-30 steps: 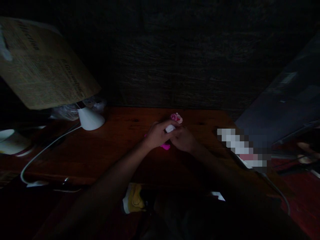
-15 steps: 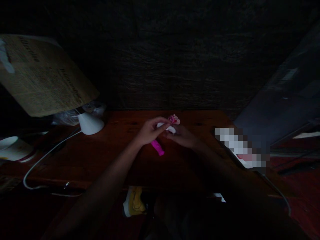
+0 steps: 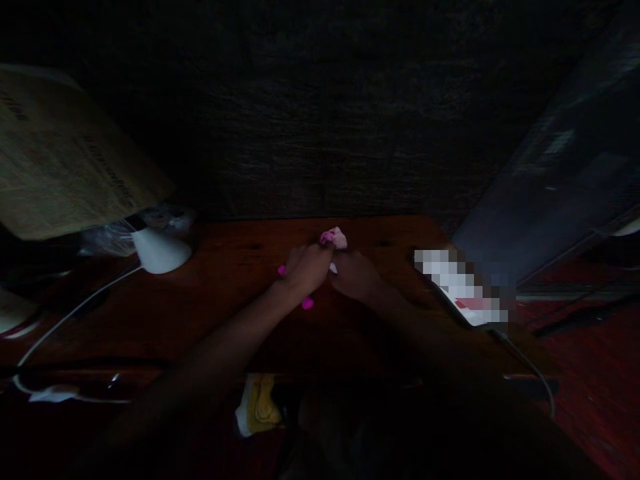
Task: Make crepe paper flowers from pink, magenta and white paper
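Over the middle of the wooden table [image 3: 230, 293], my left hand [image 3: 310, 267] and my right hand [image 3: 357, 275] are closed with their knuckles almost touching. Between them a bit of a white soft lump [image 3: 333, 268] shows; the fingers hide the rest. Just beyond the hands lies a crumpled pink-and-pale piece [image 3: 334, 237], its material unclear in the dim light. A magenta piece [image 3: 307, 303] rests on the table beneath my left hand, which covers its middle; magenta shows on both sides of the wrist and knuckles.
To the left stand a white cone-shaped lamp base [image 3: 163, 252] with a cable, a printed paper bag [image 3: 75, 153] and part of a white cup [image 3: 15, 313]. A pixelated flat device [image 3: 455, 287] with a cord lies right. Behind is a dark wall [image 3: 320, 120].
My hands have gone from spread fingers around the white lump to closed fists, with little of it visible. My left hand now covers more of the magenta piece. The view has shifted slightly right.
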`<control>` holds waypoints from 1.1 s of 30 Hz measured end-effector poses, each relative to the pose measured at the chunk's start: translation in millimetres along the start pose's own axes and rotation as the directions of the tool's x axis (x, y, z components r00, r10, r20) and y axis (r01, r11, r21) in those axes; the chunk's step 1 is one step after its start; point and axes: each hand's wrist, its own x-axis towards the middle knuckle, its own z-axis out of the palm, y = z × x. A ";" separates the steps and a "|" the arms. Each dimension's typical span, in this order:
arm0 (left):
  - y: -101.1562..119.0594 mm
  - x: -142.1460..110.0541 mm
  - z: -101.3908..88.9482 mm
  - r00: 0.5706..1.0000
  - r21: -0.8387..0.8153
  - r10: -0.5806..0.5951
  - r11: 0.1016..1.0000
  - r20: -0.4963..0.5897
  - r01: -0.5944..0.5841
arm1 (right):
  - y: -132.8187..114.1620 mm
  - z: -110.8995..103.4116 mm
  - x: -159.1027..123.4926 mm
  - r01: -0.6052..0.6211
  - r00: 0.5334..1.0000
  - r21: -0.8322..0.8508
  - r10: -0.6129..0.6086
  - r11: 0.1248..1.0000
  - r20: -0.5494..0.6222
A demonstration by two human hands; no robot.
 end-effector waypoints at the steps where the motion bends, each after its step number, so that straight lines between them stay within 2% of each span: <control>1: -2.8 -2.8 -1.9 1.000 0.060 -0.001 0.998 -0.005 0.001 | 1.1 -0.5 0.0 0.031 1.000 0.004 -0.031 0.999 0.000; 3: -11.2 -8.6 -5.6 1.000 0.107 0.001 0.994 -0.022 0.001 | 2.0 -0.5 0.6 0.111 0.993 0.069 -0.108 0.991 -0.039; 5: -19.5 -12.6 -8.2 0.998 0.084 0.002 0.996 -0.063 0.003 | 0.9 0.3 1.4 0.214 0.974 0.242 -0.189 0.946 -0.122; 6: -22.6 -13.6 -9.0 0.995 0.045 -0.001 0.999 -0.099 0.005 | -0.6 0.6 1.4 0.255 0.964 0.364 -0.204 0.896 -0.173; 9: -26.4 -11.9 -8.7 0.965 -0.202 -0.075 0.979 -0.252 0.023 | -7.5 0.4 0.0 0.287 0.957 0.725 -0.152 0.626 -0.248; 11: -27.9 -7.5 -6.7 0.941 -0.455 -0.167 0.890 -0.293 0.016 | -10.8 -2.0 -1.0 0.245 0.969 0.864 -0.081 0.440 -0.233; 13: -33.2 -1.7 -4.7 0.938 -0.716 -0.257 0.698 -0.231 0.015 | -9.3 -6.4 -0.5 0.219 0.972 0.936 0.027 0.276 -0.235; 15: -43.5 4.0 -4.4 0.924 -0.916 -0.373 0.395 -0.085 0.075 | -2.2 -12.0 1.9 0.231 0.955 0.967 0.163 0.111 -0.247; 16: -49.8 6.2 -5.4 0.899 -0.968 -0.437 0.233 -0.021 0.091 | 2.3 -14.5 3.6 0.234 0.948 0.971 0.210 0.055 -0.240; 18: -61.1 8.6 -9.1 0.860 -0.999 -0.508 -0.022 0.045 0.040 | 10.2 -17.5 7.5 0.213 0.946 0.977 0.252 -0.017 -0.202; 19: -65.0 8.6 -11.6 0.871 -0.991 -0.483 -0.133 0.089 0.028 | 12.2 -17.8 9.4 0.172 0.956 0.985 0.248 -0.029 -0.160; 21: -68.2 7.1 -16.7 0.917 -0.955 -0.370 -0.293 0.151 0.039 | 11.8 -16.3 12.1 0.090 0.971 0.995 0.225 -0.053 -0.076; 24: -66.1 3.6 -21.8 0.964 -0.898 -0.150 -0.417 0.221 0.141 | 5.6 -12.3 13.2 0.025 0.976 0.995 0.216 -0.093 -0.004; 26: -64.7 2.6 -22.1 0.965 -0.869 -0.076 -0.458 0.250 0.189 | 3.2 -10.1 12.6 0.007 0.977 0.996 0.212 -0.093 0.013; 28: -64.3 3.1 -19.8 0.961 -0.856 -0.047 -0.469 0.272 0.219 | 4.0 -7.4 11.9 -0.006 0.976 0.998 0.217 -0.055 0.018; 33: -60.4 6.0 -8.3 0.944 -0.858 0.003 -0.417 0.330 0.301 | 7.4 2.8 11.1 -0.020 0.959 0.989 0.281 0.148 -0.023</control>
